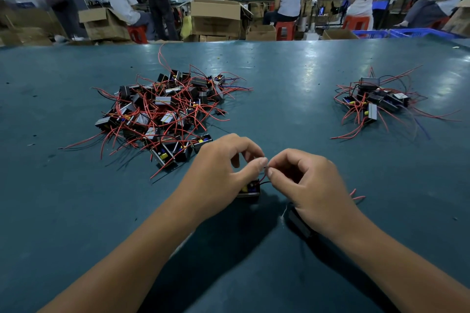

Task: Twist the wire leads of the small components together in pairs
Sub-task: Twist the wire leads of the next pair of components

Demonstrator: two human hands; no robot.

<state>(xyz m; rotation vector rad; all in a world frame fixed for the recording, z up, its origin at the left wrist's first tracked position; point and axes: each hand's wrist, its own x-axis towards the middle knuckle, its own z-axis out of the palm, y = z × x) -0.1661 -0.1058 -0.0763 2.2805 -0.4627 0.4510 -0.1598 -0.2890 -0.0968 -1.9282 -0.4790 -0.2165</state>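
Red and black leads [264, 177] are being pinched between the two hands, just above the worktop [279, 71], and they are being held at the point where the fingertips meet. From that point the leads are running down and slightly left to a small black component [250, 189], which is being kept under the left hand [223, 173], touching or nearly touching the worktop. The left hand is curled, with thumb and forefinger closed on the leads; the right hand [309, 185] is likewise curled and pinching them from the other side. Neither hand is nearer: the wire ends are lying midway, so the twist is judged to be turned there. A second dark part [298, 221] is partly hidden beneath the right wrist. Farther off, a large pile [162, 109] is lying ahead to the left, and a smaller pile [376, 101] well apart to the right.
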